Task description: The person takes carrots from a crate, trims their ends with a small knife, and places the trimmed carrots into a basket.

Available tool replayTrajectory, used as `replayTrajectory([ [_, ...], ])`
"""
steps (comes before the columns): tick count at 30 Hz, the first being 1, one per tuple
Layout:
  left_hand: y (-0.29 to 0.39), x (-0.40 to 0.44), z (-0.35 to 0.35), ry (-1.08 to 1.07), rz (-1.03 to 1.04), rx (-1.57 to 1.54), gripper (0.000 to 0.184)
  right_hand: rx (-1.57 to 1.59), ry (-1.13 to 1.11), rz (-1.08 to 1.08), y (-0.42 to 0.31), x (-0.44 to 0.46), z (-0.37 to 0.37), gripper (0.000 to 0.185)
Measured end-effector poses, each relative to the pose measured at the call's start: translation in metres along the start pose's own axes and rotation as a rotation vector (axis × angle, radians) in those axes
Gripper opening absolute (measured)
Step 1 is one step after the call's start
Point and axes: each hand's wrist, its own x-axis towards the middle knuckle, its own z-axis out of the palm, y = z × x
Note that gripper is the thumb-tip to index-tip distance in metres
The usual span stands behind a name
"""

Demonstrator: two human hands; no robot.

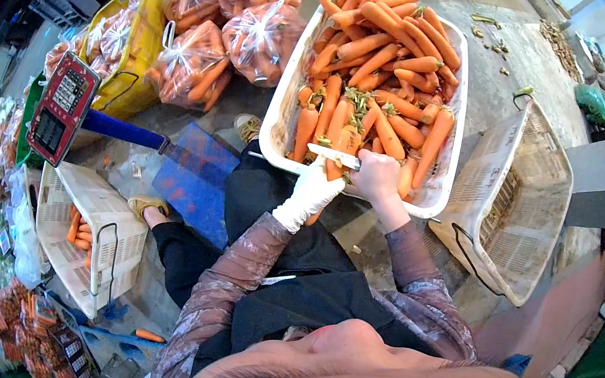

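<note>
My left hand (315, 193), in a white glove, is closed around a carrot (333, 170). One end of the carrot points toward the white tub, and its other end shows below the glove. My bare right hand (378, 177) grips a knife (334, 155), its pale blade pointing left across the carrot near the glove's fingertips. Whether the edge is touching the carrot, I cannot tell. Just beyond both hands, a white tub (458, 118) is heaped with loose carrots (381, 54). Green carrot tops (358, 111) lie in the middle of the heap.
Bagged carrots (192, 67) stand left of the tub, beside a yellow crate (137, 52) of more bags. A red scale display (62, 108) rises on a blue post near a blue platform (192, 182). White crates (522, 203) (93, 238) lie at either side.
</note>
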Motion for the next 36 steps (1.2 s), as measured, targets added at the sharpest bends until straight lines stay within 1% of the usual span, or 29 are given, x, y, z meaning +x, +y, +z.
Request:
replayTrajectory([
  [3,-0.002,-0.002,-0.001,-0.007,0.025,0.013,0.054,-0.017,-0.034,0.028,0.0,0.002,0.0,0.008],
  [6,-0.003,-0.002,0.001,-0.022,0.041,-0.057,0.052,-0.028,-0.02,0.069,0.006,0.004,0.009,0.009],
  [9,-0.009,0.001,0.002,-0.054,0.018,-0.048,0.05,-0.012,0.002,0.107,0.016,0.008,0.019,0.01],
  [11,-0.013,0.005,0.003,-0.068,-0.031,0.034,0.049,-0.002,0.008,0.131,0.026,0.016,0.025,0.011],
  [13,-0.01,0.002,0.004,-0.045,-0.003,0.065,0.049,-0.012,-0.047,0.287,0.04,0.027,0.03,0.015],
  [14,-0.003,0.001,0.001,-0.019,0.028,0.098,0.049,0.078,-0.187,0.307,0.06,0.034,0.023,0.023],
  [15,0.007,-0.009,-0.003,-0.056,0.097,0.008,0.048,0.068,-0.294,0.39,0.084,0.044,0.024,0.025],
  [16,0.003,-0.01,-0.002,-0.087,0.074,-0.055,0.051,0.065,-0.4,0.477,0.1,0.049,0.029,0.028],
  [18,-0.008,-0.006,-0.001,-0.064,0.029,-0.046,0.054,0.055,-0.397,0.433,0.107,0.049,0.016,0.028],
  [20,-0.001,-0.003,-0.007,-0.086,0.037,-0.266,0.054,0.032,-0.421,0.389,0.094,0.035,0.0,0.028],
  [21,0.007,-0.002,-0.012,-0.077,0.041,-0.137,0.051,0.132,-0.353,0.284,0.081,0.028,-0.008,0.027],
  [22,0.007,-0.001,-0.011,-0.076,0.045,-0.141,0.051,0.232,-0.283,0.18,0.065,0.023,-0.017,0.026],
  [24,0.007,-0.001,-0.007,-0.117,0.047,-0.24,0.049,0.2,-0.216,0.046,0.035,0.014,-0.026,0.022],
  [25,0.011,-0.004,-0.006,-0.125,0.001,-0.229,0.047,0.131,-0.225,0.039,0.025,0.013,-0.032,0.021],
  [26,0.009,-0.004,-0.007,-0.136,0.003,-0.22,0.047,0.138,-0.219,0.051,0.045,0.014,-0.004,0.021],
  [27,0.006,-0.005,-0.011,-0.224,0.123,-0.25,0.047,0.086,-0.277,0.109,0.081,0.017,0.046,0.021],
  [28,0.006,-0.006,-0.013,-0.305,0.248,-0.283,0.047,0.031,-0.332,0.16,0.103,0.019,0.074,0.022],
  [29,0.018,-0.018,-0.015,-0.371,0.155,-0.582,0.048,0.115,-0.261,0.347,0.089,0.01,0.037,0.025],
  [30,0.009,-0.018,-0.018,-0.435,0.101,-0.646,0.052,0.105,-0.321,0.348,0.105,0.008,0.045,0.025],
  [32,-0.005,-0.015,-0.022,-0.388,0.024,-0.684,0.046,0.17,-0.307,0.355,0.102,0.005,0.031,0.026],
  [33,-0.011,-0.02,-0.023,-0.364,-0.154,-0.868,0.043,0.205,-0.267,0.331,0.095,-0.002,0.028,0.026],
  [34,-0.003,-0.014,-0.027,-0.342,-0.318,-1.047,0.045,0.237,-0.209,0.309,0.085,-0.002,0.015,0.026],
  [35,0.004,-0.013,-0.026,-0.246,-0.261,-1.12,0.055,0.275,-0.15,0.293,0.073,-0.006,0.009,0.026],
  [36,-0.019,0.001,-0.025,-0.285,-0.241,-1.288,0.055,0.284,-0.155,0.281,0.061,-0.009,0.006,0.026],
])
